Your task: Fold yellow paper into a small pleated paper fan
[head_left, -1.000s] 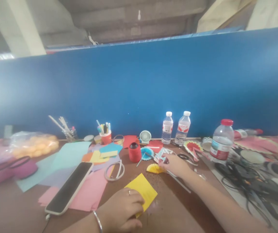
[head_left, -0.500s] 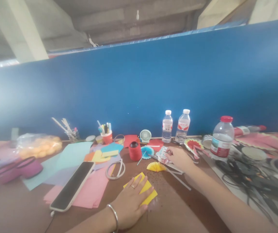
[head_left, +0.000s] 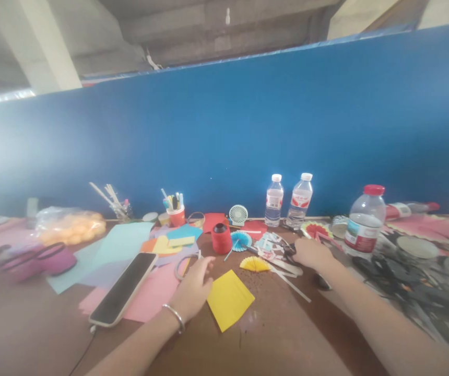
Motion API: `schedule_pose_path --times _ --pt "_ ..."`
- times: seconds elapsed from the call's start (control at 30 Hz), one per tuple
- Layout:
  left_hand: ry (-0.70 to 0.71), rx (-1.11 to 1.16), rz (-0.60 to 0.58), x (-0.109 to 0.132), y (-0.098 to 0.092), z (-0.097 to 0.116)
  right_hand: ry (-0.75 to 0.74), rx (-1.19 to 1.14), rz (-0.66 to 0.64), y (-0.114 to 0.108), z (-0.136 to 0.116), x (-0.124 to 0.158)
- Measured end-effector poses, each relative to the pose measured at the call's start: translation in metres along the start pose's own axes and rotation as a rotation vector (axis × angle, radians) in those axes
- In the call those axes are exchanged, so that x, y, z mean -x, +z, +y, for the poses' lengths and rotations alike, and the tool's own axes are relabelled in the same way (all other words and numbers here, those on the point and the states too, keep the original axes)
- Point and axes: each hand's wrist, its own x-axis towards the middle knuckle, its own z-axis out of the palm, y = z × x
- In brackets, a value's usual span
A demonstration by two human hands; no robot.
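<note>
My left hand [head_left: 193,290] lies just left of a folded yellow paper [head_left: 229,298] on the brown table, no longer on it. Its fingers stretch out flat towards a clear tape ring [head_left: 185,265], and a bangle sits on the wrist. My right hand [head_left: 311,253] reaches further back and to the right, fingers curled at the black handles of the scissors [head_left: 289,249], which lie among cut paper scraps. A small yellow paper fan [head_left: 253,265] and a blue paper fan [head_left: 240,241] lie between the two hands.
A phone [head_left: 125,288] rests on pink paper [head_left: 150,295] at the left. A red cup [head_left: 221,239], a pen cup [head_left: 176,213], a mini fan [head_left: 238,214] and three water bottles [head_left: 273,201] [head_left: 299,201] [head_left: 365,219] stand by the blue partition [head_left: 248,130]. Black cables [head_left: 424,292] crowd the right.
My left hand lifted off the yellow paper and slid left and forward towards the tape ring. My right hand moved right from the paper scraps to the scissors.
</note>
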Motion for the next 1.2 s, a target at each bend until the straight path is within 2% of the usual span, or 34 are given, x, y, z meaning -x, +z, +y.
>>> schedule_pose_path --times 0.1,0.2,0.4,0.5,0.63,0.77,0.97,1.13,1.2 --pt "-0.027 0.086 0.069 -0.007 -0.013 -0.003 -0.014 -0.006 -0.057 0.000 0.003 -0.002" --pt "-0.080 0.124 0.078 -0.012 -0.023 -0.006 -0.003 0.000 -0.070 0.001 0.005 -0.003" --pt "-0.048 0.132 0.105 -0.014 -0.019 -0.010 0.019 0.030 -0.053 0.003 0.004 -0.004" --pt "0.058 0.054 0.055 -0.009 -0.011 -0.007 0.026 0.029 -0.063 0.001 0.005 -0.002" --pt "0.242 -0.094 -0.119 0.000 0.000 0.002 0.059 0.037 -0.032 -0.005 0.004 0.003" --pt "0.323 -0.194 -0.214 0.006 0.008 0.007 0.083 0.053 0.036 -0.013 0.003 0.007" --pt "0.340 -0.177 -0.188 0.007 0.006 0.009 0.098 0.085 0.153 -0.025 -0.002 0.012" --pt "0.330 -0.142 -0.157 0.006 0.003 0.012 -0.005 0.070 0.440 -0.026 -0.009 0.012" --pt "0.318 -0.114 -0.140 0.006 0.003 0.014 -0.044 -0.017 0.491 -0.027 -0.012 0.011"
